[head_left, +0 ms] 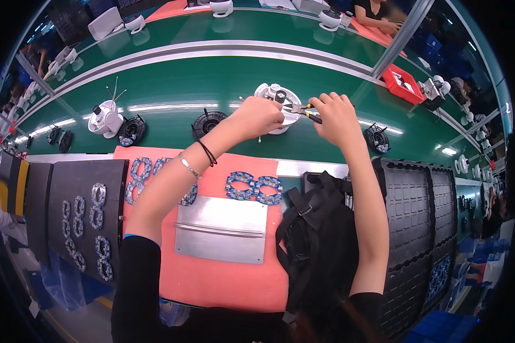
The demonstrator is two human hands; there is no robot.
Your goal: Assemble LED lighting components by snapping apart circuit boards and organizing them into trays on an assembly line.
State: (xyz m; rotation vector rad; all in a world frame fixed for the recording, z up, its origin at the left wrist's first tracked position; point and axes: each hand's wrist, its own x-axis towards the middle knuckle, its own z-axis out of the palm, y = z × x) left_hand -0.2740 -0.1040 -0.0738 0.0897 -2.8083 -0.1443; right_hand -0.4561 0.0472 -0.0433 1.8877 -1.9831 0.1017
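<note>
Out over the green bench, my right hand (pixel 336 119) is closed round the black-and-yellow handles of a pair of pliers (pixel 298 108). The metal jaws point left, over a round white housing (pixel 292 119) with dark and white parts inside. At the housing's left side my left hand (pixel 262 118) has its fingers curled shut close to the jaw tips. Whatever they pinch is hidden; thin white wire ends show near this hand. Left of my left forearm's far end lies a black round ring part (pixel 207 122), partly covered by the wrist.
Blue circuit boards (pixel 254 188) and a metal plate (pixel 220 240) lie on a pink mat (pixel 223 286). A black bag (pixel 320 228) sits beside black trays (pixel 409 211). Another white housing (pixel 105 119) stands left. A red bin (pixel 402 84) and a person (pixel 377 17) are across the bench.
</note>
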